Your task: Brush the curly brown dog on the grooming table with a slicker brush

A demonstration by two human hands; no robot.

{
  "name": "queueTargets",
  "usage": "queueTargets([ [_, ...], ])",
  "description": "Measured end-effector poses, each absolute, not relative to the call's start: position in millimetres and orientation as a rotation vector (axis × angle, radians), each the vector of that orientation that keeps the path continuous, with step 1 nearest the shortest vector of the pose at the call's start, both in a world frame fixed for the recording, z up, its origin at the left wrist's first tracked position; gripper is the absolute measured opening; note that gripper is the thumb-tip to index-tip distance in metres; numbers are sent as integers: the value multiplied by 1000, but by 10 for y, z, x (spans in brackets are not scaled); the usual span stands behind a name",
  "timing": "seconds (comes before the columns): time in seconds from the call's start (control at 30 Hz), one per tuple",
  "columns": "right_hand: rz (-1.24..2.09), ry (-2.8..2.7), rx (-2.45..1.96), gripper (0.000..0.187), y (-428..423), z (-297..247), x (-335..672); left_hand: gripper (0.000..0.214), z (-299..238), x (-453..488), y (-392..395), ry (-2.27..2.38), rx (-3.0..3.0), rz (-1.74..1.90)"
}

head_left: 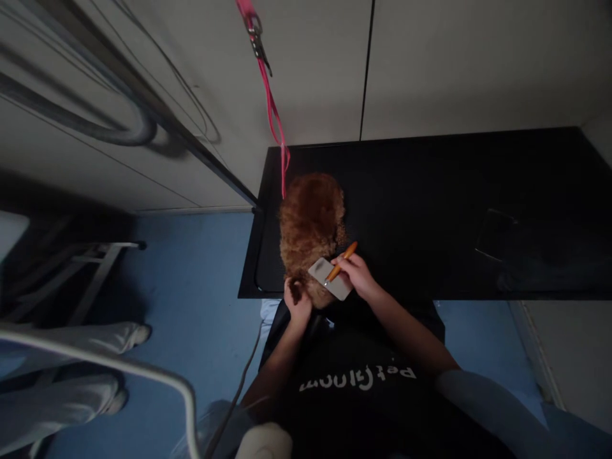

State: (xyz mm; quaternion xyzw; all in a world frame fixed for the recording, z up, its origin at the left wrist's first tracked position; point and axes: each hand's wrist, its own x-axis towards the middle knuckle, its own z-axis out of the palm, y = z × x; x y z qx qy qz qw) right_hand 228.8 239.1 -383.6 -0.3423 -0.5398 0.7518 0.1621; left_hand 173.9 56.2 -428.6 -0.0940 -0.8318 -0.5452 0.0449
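A curly-coated brown dog (313, 220) is on your black table (430, 210), close to its left end; take the animal as the centre of the clock, with twelve at the table's far side. A slicker brush (331, 278) with an orange-brown handle lies flat across the fur at five o'clock, the near end of the coat. Your right hand (356, 274) has its fingers closed round that handle. Your left hand (299, 303), between six and seven o'clock, is at the fur with fingers bent; whether they grip it, you cannot tell from this view.

A pink leash (268, 102) with a metal clip (255, 38) runs from the dog toward eleven o'clock, in front of a pale wall (440, 64). A dark post (205, 153) meets the table's edge at ten. At six, white lettering marks your black apron (363, 414). At eight, a second person's legs (90, 341), in pale trousers and light shoes, show above the blue floor (205, 255), a pale hose (143, 366) curving before them.
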Motion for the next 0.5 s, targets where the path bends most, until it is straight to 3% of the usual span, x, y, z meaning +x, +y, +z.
queueTargets([
  [0.2, 2049, -1577, -924, 26, 2274, -3789, 2259, 39, -4234, 1743, 549, -2559, -326, -1546],
  [0.4, 1947, -1596, -999, 20, 2345, -3749, 2292, 33, -4229, 1765, 498, -2594, -437, -1495],
  [0.5, 2095, -1643, -949, 19, 2338, -3744, 2289, 28, -4238, 1779, 464, -2555, -457, -1541],
])
